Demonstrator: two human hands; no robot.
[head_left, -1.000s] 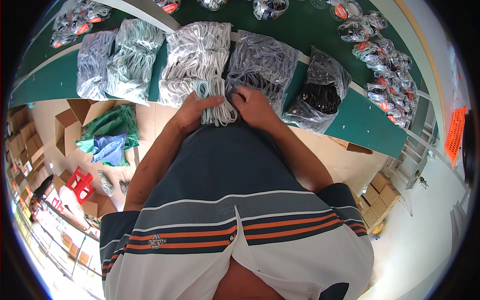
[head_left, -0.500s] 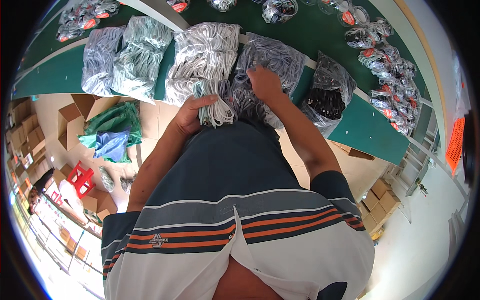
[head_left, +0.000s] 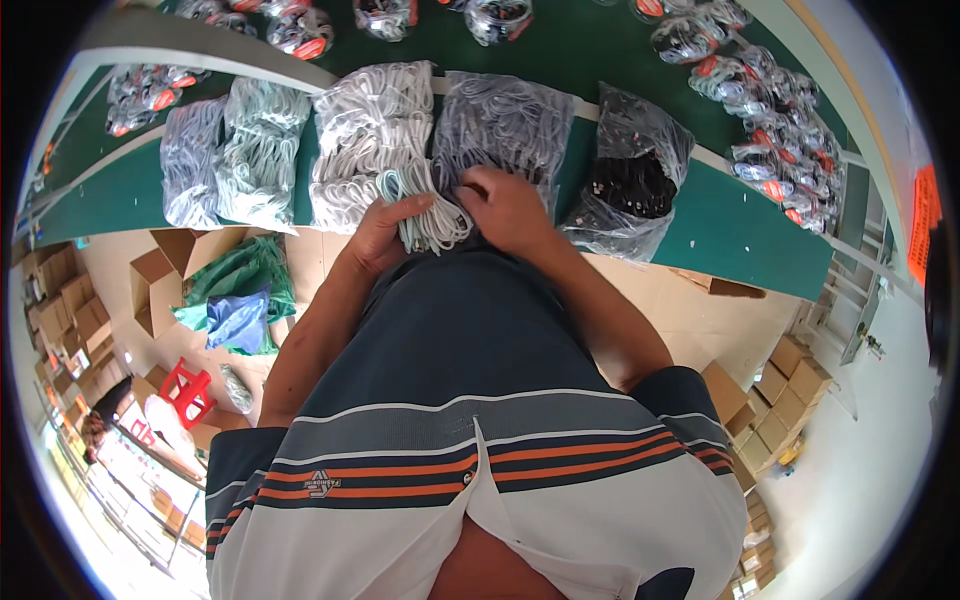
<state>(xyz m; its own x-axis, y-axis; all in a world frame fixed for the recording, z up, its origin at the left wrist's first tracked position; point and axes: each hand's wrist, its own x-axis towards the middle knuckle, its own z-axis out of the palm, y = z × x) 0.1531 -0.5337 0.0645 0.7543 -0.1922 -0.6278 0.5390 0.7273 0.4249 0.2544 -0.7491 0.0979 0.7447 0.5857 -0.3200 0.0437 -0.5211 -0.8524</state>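
Cables [head_left: 436, 228], smooth, pale and looped, lie gripped by the fingers [head_left: 408, 206] of the left hand [head_left: 376, 234]; beside these, the right hand [head_left: 512, 212] bends inward, fingers curled, their hold unclear.

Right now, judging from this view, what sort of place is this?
Probably a packing workshop or storeroom: clear bags of bundled cables line a green worktop, orange-labelled clear packs are heaped at the right, and cardboard boxes are stacked nearby.

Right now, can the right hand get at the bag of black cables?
Probably yes: green surface shows between the right hand and the bag of black cables, with nothing seen blocking.
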